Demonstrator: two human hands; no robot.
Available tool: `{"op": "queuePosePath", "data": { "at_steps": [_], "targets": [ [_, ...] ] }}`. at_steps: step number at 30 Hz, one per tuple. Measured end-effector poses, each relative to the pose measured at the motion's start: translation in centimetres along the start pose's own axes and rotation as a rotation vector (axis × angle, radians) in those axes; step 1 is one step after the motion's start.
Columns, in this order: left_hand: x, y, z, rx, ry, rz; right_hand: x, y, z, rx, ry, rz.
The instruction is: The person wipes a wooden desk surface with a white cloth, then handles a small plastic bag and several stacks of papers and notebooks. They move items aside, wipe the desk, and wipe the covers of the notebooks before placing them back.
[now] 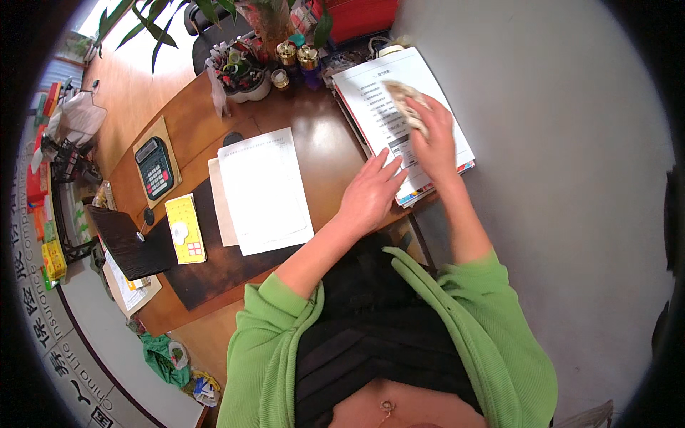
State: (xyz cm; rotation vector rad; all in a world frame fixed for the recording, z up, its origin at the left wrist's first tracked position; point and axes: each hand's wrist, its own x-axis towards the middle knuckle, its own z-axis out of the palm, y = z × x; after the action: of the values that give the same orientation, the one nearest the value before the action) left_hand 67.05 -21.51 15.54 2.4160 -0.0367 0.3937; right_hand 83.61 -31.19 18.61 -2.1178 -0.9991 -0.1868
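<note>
My right hand (pixel 434 142) grips a crumpled beige cloth (pixel 401 101) against the top sheet of a stack of papers (pixel 369 80) at the desk's right end. The top sheet is white and bears print. Below and to the left of the cloth, my left hand (pixel 372 190) rests flat with spread fingers on the lower left part of the same stack. Further left on the desk lie white sheets (pixel 265 192) over a brown envelope or folder.
On the wooden desk (pixel 321 134) are a calculator (pixel 155 166), a yellow notebook (pixel 185 230), a black tilted panel (pixel 128 241) and a white pot (pixel 254 91) crowded with pens. Gold-capped bottles (pixel 308 58) stand behind the papers. A grey wall (pixel 546 160) borders the right side.
</note>
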Motion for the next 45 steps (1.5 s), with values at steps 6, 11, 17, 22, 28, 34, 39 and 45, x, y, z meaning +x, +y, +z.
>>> {"op": "queuePosePath", "data": {
  "at_steps": [6,11,17,22,28,34,39,45],
  "targets": [
    [1.6,-1.4,1.8,0.08,0.05,0.065,3.2,-1.1,7.4,-0.019,-0.132,-0.227],
    [1.0,-1.6,2.5,0.176,-0.027,0.022,5.7,2.6,8.4,-0.099,-0.107,-0.349],
    [1.0,-1.4,2.5,0.16,-0.043,-0.007,9.5,7.1,6.8,-0.318,0.013,-0.267],
    [1.1,-1.7,2.5,0.151,-0.072,-0.016,3.9,3.7,6.5,-0.342,-0.094,-0.264],
    [1.1,-1.8,2.5,0.178,-0.049,0.016,2.5,4.4,3.9,-0.253,-0.228,-0.436],
    [1.1,-1.5,2.2,0.171,-0.083,0.01,10.8,9.0,4.6,-0.49,-0.131,-0.432],
    [1.2,-1.6,2.2,0.174,-0.074,0.022,4.9,8.6,2.0,-0.374,-0.154,-0.315],
    [1.1,-2.0,2.6,0.162,-0.053,0.029,-5.8,4.8,-2.7,-0.322,-0.207,-0.222]
  ]
}}
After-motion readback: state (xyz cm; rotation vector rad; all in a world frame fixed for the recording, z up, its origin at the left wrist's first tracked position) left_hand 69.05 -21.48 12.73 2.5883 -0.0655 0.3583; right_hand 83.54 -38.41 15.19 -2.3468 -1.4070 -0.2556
